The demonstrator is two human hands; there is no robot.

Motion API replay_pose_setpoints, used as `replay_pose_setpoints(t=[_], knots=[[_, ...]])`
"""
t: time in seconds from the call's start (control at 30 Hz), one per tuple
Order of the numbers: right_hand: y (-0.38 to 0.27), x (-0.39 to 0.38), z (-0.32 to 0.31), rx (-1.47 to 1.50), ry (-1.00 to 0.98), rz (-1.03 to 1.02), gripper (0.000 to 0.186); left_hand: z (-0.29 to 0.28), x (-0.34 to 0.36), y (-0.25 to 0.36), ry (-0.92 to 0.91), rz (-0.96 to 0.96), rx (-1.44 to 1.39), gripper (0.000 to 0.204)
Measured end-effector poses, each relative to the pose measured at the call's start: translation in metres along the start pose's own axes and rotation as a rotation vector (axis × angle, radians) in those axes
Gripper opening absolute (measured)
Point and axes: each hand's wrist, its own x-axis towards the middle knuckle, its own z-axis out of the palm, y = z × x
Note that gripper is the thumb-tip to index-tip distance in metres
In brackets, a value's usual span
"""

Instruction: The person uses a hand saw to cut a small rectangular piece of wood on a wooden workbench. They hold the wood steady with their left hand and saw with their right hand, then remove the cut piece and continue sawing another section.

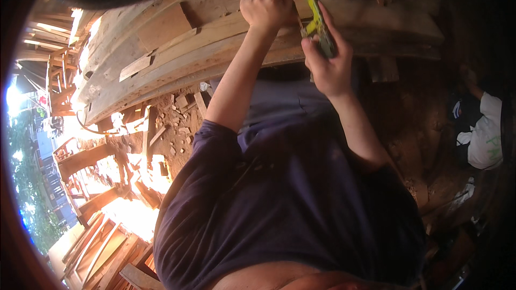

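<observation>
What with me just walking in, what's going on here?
A person holds a yellow-green tool, apparently a saw, by its dark handle in the right hand, over wooden planks. The left hand is curled close beside it; whether it grips anything is unclear. Wood scraps lie on the ground; someone in a white shirt is off to the right.

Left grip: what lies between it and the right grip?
In the head view, the lower part of the yellow hand tool lies between the left grip and the right grip, which holds its handle; wooden planks lie beneath.
</observation>
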Motion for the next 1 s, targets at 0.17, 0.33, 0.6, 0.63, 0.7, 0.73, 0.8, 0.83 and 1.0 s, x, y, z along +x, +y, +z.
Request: replay_pose_setpoints(t=[0.17, 0.33, 0.6, 0.63, 0.7, 0.73, 0.8, 0.83, 1.0], knots=[[0.004, 0.015, 0.016, -0.033, -0.013, -0.097, 0.076, 0.000, 0.001, 0.001, 0.057, 0.031, -0.047, 0.051], [-0.004, -0.011, 0.017, -0.046, -0.057, -0.193, 0.077, 0.008, 0.004, -0.001, 0.015, -0.029, -0.030, 0.052], [-0.024, -0.009, 0.010, 0.012, -0.008, 0.083, 0.071, 0.011, 0.002, -0.002, -0.009, -0.029, -0.001, 0.052], [-0.027, -0.009, 0.011, -0.024, -0.024, 0.032, 0.071, 0.011, 0.001, -0.002, -0.010, -0.037, -0.008, 0.051], [-0.031, -0.009, 0.011, -0.096, -0.093, -0.147, 0.071, 0.010, 0.000, -0.002, -0.006, -0.042, -0.021, 0.051], [-0.031, -0.011, 0.011, -0.038, -0.053, -0.019, 0.071, 0.010, 0.000, -0.001, 0.001, -0.040, -0.026, 0.051], [-0.028, -0.009, 0.007, 0.092, -0.020, 0.085, 0.072, 0.008, -0.002, -0.001, -0.017, -0.037, -0.018, 0.051], [-0.026, -0.009, 0.004, 0.145, -0.022, 0.119, 0.071, 0.008, -0.002, -0.001, -0.036, -0.030, -0.008, 0.051], [-0.014, 0.003, 0.006, -0.105, -0.060, -0.043, 0.069, 0.004, 0.001, 0.000, 0.031, -0.014, -0.078, 0.050]])
